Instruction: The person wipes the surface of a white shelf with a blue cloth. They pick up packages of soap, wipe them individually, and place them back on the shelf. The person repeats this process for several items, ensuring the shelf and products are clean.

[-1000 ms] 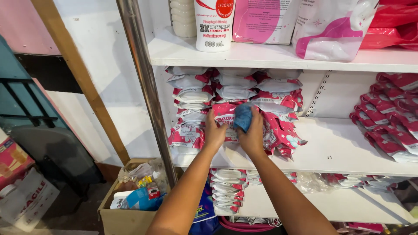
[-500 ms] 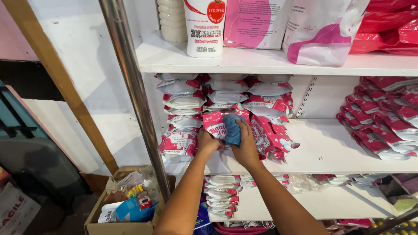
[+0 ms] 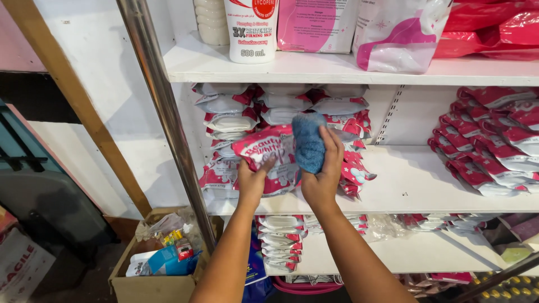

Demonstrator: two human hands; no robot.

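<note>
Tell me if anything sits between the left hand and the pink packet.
Nothing does: the left hand already grips the pink packet by its lower edge. The right hand holds a blue cloth against the packet's right side.

Blue fuzzy cloth [image 3: 308, 143] in my right hand [image 3: 323, 174], pink-and-white patterned packet [image 3: 268, 154] in my left hand [image 3: 252, 180], white shelf [image 3: 415, 179], brown cardboard box [image 3: 135, 283] near left.

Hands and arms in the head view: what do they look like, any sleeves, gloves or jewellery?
Both arms are bare from the bottom edge of the picture up to the hands, with no sleeves in view. The left hand and right hand wear no gloves. No watch, bracelet or ring shows on the parts that face the camera. The arms are slim.
</note>
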